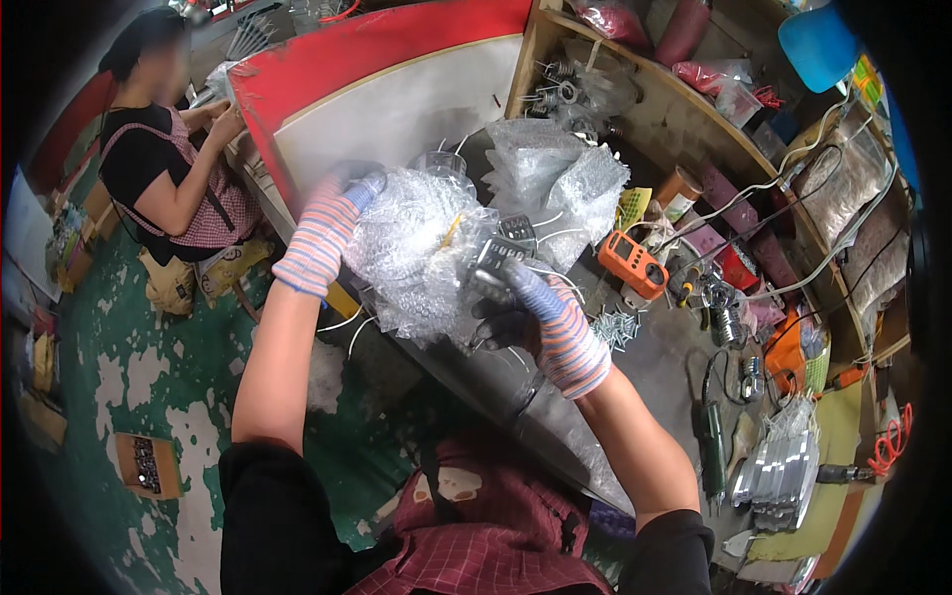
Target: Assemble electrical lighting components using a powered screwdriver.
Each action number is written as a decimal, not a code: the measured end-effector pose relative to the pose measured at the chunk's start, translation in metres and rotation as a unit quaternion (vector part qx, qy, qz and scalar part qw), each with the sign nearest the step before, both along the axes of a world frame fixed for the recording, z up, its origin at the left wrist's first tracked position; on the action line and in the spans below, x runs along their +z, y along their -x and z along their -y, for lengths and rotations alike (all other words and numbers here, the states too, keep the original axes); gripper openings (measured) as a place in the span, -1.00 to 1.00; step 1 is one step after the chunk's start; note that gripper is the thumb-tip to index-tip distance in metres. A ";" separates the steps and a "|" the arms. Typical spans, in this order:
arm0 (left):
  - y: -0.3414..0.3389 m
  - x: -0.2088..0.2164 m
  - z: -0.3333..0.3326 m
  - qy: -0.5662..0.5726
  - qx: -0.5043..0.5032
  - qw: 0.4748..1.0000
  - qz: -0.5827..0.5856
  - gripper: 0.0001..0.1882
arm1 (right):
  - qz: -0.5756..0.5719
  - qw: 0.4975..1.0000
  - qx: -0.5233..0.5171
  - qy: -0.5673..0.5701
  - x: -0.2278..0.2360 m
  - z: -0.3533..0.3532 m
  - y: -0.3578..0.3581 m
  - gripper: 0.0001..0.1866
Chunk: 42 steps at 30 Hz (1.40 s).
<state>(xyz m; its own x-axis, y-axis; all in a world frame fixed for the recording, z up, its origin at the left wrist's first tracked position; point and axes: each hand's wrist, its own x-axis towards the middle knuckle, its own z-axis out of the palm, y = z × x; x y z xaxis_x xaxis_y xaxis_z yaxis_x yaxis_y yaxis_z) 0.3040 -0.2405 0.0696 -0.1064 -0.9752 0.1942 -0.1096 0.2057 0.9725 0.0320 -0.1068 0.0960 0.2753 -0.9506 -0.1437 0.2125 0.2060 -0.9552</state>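
Note:
My left hand (332, 230), in a striped glove with dark fingers, grips the far-left edge of a crumpled mass of clear bubble wrap (412, 243). To its right, my right hand (545, 322), gloved alike, has its fingers curled round a small black and grey part (493, 266) with a white wire; its exact kind I cannot make out. The part touches the right side of the wrap. Just beyond lies a similar dark piece (517, 230). More folded bubble wrap (555, 178) is heaped behind, next to the wooden shelf.
An orange meter (633, 266) and a pile of screws (616, 329) lie right of my right hand. Farther right are a green corded tool (713, 451), a brush (742, 436) and stacked metal strips (778, 466). Another person (174, 149) works at the far left. A red-edged panel (387, 50) stands behind.

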 end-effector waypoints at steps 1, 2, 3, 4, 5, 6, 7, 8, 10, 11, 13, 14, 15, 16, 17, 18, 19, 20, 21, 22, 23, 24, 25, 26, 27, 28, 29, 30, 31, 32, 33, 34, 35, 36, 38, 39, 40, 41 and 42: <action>0.007 -0.007 0.005 -0.024 0.010 0.999 -0.030 -0.70 | -0.019 1.000 -0.016 -0.015 -0.002 0.001 0.000 -0.43; 0.012 -0.012 0.008 -0.048 0.020 0.997 -0.060 -0.69 | -0.018 1.000 -0.019 -0.018 -0.003 0.002 -0.001 -0.43; 0.013 -0.018 0.008 -0.041 0.021 0.996 -0.081 -0.68 | -0.020 0.999 -0.025 0.018 -0.003 0.003 -0.003 -0.44; 0.008 -0.026 0.019 -0.045 0.020 0.996 -0.078 -0.68 | -0.021 0.998 -0.031 0.052 -0.004 0.004 -0.005 -0.46; -0.005 -0.033 0.027 -0.009 0.041 0.999 -0.010 -0.68 | 0.004 0.997 -0.037 0.065 -0.005 0.003 -0.011 -0.46; -0.017 -0.043 0.030 0.025 0.060 0.996 0.059 -0.68 | -0.005 0.999 -0.030 0.036 -0.006 0.004 -0.011 -0.47; 0.010 -0.019 0.018 -0.005 0.055 0.998 0.034 -0.68 | -0.003 0.998 -0.046 0.033 -0.007 0.006 -0.003 -0.47; 0.010 -0.010 0.012 -0.012 0.052 0.998 0.037 -0.68 | 0.003 0.998 -0.046 0.032 -0.004 0.004 -0.003 -0.48; 0.009 -0.001 0.004 -0.009 0.004 1.000 0.000 -0.68 | 0.016 0.999 -0.019 0.037 -0.003 -0.001 0.007 -0.48; 0.018 0.011 -0.008 -0.045 -0.001 0.999 -0.028 -0.68 | 0.027 0.998 0.009 0.050 -0.004 -0.002 0.011 -0.48; 0.026 0.004 -0.011 -0.044 0.003 0.999 -0.018 -0.67 | 0.013 0.999 -0.015 0.044 -0.007 -0.006 0.011 -0.49; 0.026 0.002 -0.013 -0.035 0.011 0.999 -0.009 -0.67 | -0.003 0.998 -0.036 0.044 -0.007 -0.007 0.011 -0.49; 0.024 -0.009 -0.010 -0.032 0.019 0.999 0.005 -0.65 | 0.022 0.999 -0.031 0.029 -0.011 -0.006 0.011 -0.50; 0.027 -0.008 -0.010 -0.031 0.015 0.999 0.007 -0.65 | 0.024 0.999 -0.034 0.029 -0.014 -0.005 0.012 -0.50; 0.031 -0.006 -0.010 -0.036 0.020 0.999 0.005 -0.64 | 0.033 0.997 -0.051 0.040 -0.016 -0.005 0.010 -0.51; 0.034 -0.004 -0.009 -0.040 0.025 0.999 0.004 -0.63 | 0.043 0.995 -0.068 0.051 -0.017 -0.004 0.011 -0.51; 0.033 -0.003 -0.011 -0.039 0.026 0.999 0.008 -0.63 | 0.047 0.995 -0.067 0.052 -0.019 -0.005 0.011 -0.51; 0.031 -0.003 -0.012 -0.031 0.033 0.999 0.000 -0.62 | 0.046 0.996 -0.058 0.053 -0.021 -0.006 0.012 -0.50; 0.029 -0.002 -0.014 -0.022 0.040 0.999 -0.008 -0.61 | 0.046 0.996 -0.049 0.055 -0.022 -0.006 0.012 -0.49; 0.030 -0.004 -0.012 -0.021 0.038 0.999 -0.005 -0.61 | 0.048 0.996 -0.051 0.056 -0.023 -0.009 0.012 -0.49; 0.029 -0.006 -0.012 -0.018 0.042 0.999 -0.004 -0.60 | 0.078 0.995 -0.050 0.042 -0.024 -0.013 0.010 -0.48; 0.029 -0.006 -0.013 -0.014 0.045 0.999 -0.003 -0.60 | 0.108 0.993 -0.049 0.028 -0.025 -0.015 0.010 -0.47; 0.032 -0.003 -0.017 -0.012 0.043 0.999 0.000 -0.60 | 0.100 0.994 -0.034 0.041 -0.027 -0.014 0.014 -0.47; 0.035 0.002 -0.025 -0.027 0.039 0.998 -0.046 -0.60 | 0.103 0.993 -0.036 0.043 -0.027 -0.015 0.015 -0.47; 0.038 0.004 -0.031 -0.042 0.035 0.994 -0.092 -0.60 | 0.106 0.992 -0.045 0.051 -0.025 -0.018 0.014 -0.46; 0.036 0.004 -0.036 -0.040 0.035 0.995 -0.089 -0.60 | 0.109 0.991 -0.052 0.059 -0.024 -0.020 0.012 -0.45; 0.033 0.003 -0.040 -0.029 0.038 0.990 -0.130 -0.61 | 0.136 0.987 -0.054 0.068 -0.026 -0.020 0.010 -0.43; 0.031 0.002 -0.043 -0.018 0.041 0.984 -0.172 -0.61 | 0.140 0.986 -0.053 0.069 -0.025 -0.020 0.011 -0.43; 0.033 0.000 -0.044 -0.007 0.066 0.983 -0.174 -0.62 | 0.123 0.989 -0.042 0.072 -0.023 -0.021 0.013 -0.36; 0.035 0.000 -0.047 -0.007 0.064 0.983 -0.172 -0.62 | 0.105 0.991 -0.030 0.075 -0.021 -0.021 0.015 -0.30; 0.037 0.000 -0.050 0.011 0.084 0.984 -0.158 -0.62 | 0.107 0.991 -0.032 0.075 -0.023 -0.021 0.016 -0.30; 0.039 -0.001 -0.053 0.029 0.104 0.984 -0.144 -0.62 | 0.098 0.992 -0.030 0.074 -0.027 -0.021 0.017 -0.29; 0.039 -0.003 -0.054 0.029 0.103 0.984 -0.143 -0.62 | 0.089 0.993 -0.029 0.073 -0.030 -0.021 0.019 -0.29; 0.038 -0.006 -0.054 0.056 0.099 0.985 -0.129 -0.62 | 0.090 0.993 -0.031 0.073 -0.031 -0.021 0.019 -0.29; 0.032 -0.011 -0.056 0.084 0.097 0.986 -0.111 -0.62 | 0.139 0.985 -0.068 0.080 -0.032 -0.024 0.013 -0.42; 0.029 -0.015 -0.055 0.087 0.073 0.990 -0.082 -0.63 | 0.141 0.985 -0.068 0.079 -0.034 -0.028 0.011 -0.42; 0.028 -0.016 -0.054 0.090 0.051 0.993 -0.054 -0.64 | 0.104 0.988 -0.082 0.077 -0.037 -0.030 0.009 -0.42; 0.030 -0.016 -0.055 0.090 0.051 0.993 -0.052 -0.64 | 0.066 0.990 -0.095 0.075 -0.040 -0.033 0.006 -0.43; 0.035 -0.016 -0.057 0.090 0.066 0.991 -0.067 -0.66 | 0.098 0.989 -0.089 0.071 -0.042 -0.037 0.002 -0.43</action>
